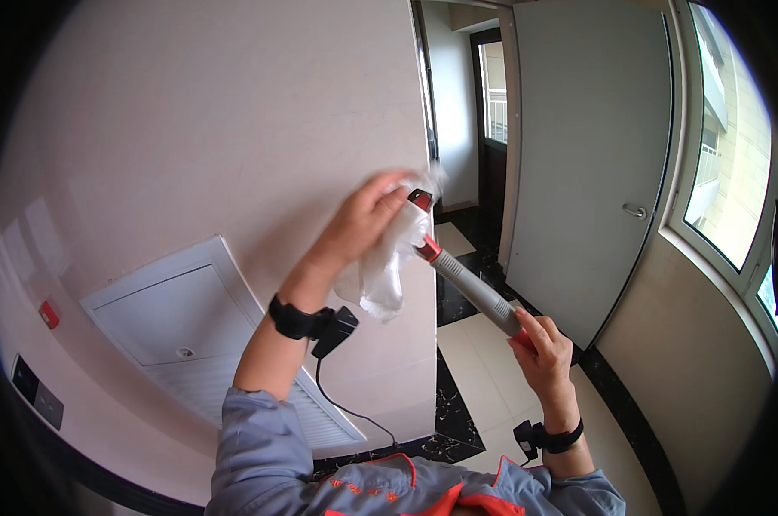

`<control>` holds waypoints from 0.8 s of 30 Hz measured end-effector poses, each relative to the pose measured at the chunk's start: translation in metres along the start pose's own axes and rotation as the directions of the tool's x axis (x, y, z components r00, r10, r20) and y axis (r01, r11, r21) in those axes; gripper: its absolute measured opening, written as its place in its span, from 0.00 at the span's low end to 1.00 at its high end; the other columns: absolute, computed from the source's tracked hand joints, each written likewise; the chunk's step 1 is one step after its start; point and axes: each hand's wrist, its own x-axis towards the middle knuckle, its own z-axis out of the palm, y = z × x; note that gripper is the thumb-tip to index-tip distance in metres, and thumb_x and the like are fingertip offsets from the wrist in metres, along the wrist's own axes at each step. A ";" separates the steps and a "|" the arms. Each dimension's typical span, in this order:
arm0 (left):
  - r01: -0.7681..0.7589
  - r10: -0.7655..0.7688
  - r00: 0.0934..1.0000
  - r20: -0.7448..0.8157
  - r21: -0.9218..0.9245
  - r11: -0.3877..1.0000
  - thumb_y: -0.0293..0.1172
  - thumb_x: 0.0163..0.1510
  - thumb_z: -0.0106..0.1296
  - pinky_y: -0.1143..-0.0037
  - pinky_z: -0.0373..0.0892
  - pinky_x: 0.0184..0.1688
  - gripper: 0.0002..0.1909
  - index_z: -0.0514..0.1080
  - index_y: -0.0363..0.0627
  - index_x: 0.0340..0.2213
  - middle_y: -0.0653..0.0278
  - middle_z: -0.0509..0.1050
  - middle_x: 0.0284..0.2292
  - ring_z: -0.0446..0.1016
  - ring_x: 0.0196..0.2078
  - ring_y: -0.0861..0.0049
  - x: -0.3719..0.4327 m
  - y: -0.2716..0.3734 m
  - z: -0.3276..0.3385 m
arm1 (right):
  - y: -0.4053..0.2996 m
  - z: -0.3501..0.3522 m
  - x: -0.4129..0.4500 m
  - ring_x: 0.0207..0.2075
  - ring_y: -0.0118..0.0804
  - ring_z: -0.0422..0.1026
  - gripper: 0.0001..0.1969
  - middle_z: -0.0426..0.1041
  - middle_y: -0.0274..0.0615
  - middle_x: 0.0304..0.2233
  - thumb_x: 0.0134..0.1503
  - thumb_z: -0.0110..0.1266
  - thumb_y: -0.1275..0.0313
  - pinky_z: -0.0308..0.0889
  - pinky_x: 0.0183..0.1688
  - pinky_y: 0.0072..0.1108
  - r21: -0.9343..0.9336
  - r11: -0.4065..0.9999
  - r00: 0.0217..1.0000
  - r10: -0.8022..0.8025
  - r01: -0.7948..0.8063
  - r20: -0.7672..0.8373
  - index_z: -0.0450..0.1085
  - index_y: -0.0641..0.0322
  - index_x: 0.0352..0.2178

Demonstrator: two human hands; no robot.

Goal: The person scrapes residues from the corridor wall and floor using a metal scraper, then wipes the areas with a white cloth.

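Note:
A long grey tool handle (476, 287) with red ends and vent slots slants up and left in front of me. My right hand (544, 351) grips its lower red end. At the upper end, my left hand (369, 216) holds a crumpled, whitish translucent sheet (386, 277), plastic or thin cloth, around the tool. A black and red tip (420, 198) shows above the folds. The sheet hides the part between this tip and the red collar (430, 248). My left fingers and the sheet's top edge are blurred.
A pale wall with a white louvred access panel (163, 316) stands at left. Its corner edge lies close behind the tool. A grey door (589, 161) stands open at right, beside a window (727, 142). A thin cable (344, 406) hangs from my left wrist strap.

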 end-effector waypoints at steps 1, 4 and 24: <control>0.008 -0.012 0.999 0.039 0.078 0.997 0.38 0.61 0.41 0.80 0.66 0.39 0.16 0.69 0.38 0.43 0.64 0.73 0.33 0.70 0.35 0.80 -0.001 -0.001 0.009 | -0.003 0.000 -0.002 0.20 0.36 0.70 0.29 0.69 0.38 0.23 0.41 0.62 0.78 0.66 0.22 0.24 -0.005 1.000 1.000 0.000 0.000 0.001 0.67 0.53 0.48; -0.135 0.221 0.962 -0.162 0.421 0.897 0.38 0.60 0.42 0.67 0.68 0.31 0.15 0.69 0.38 0.29 0.52 0.73 0.26 0.73 0.29 0.55 -0.012 -0.002 0.028 | -0.009 0.003 -0.011 0.20 0.38 0.70 0.30 0.69 0.39 0.21 0.42 0.62 0.77 0.66 0.22 0.26 0.053 0.991 0.985 0.116 -0.123 0.128 0.65 0.52 0.50; -0.291 0.574 0.770 -0.279 0.647 0.705 0.31 0.51 0.54 0.76 0.71 0.28 0.17 0.69 0.47 0.44 0.57 0.73 0.37 0.74 0.29 0.70 -0.035 -0.013 -0.035 | -0.055 0.031 0.068 0.29 0.28 0.68 0.25 0.71 0.40 0.30 0.53 0.52 0.83 0.66 0.36 0.17 0.331 0.881 0.930 0.367 -0.337 -0.029 0.63 0.59 0.53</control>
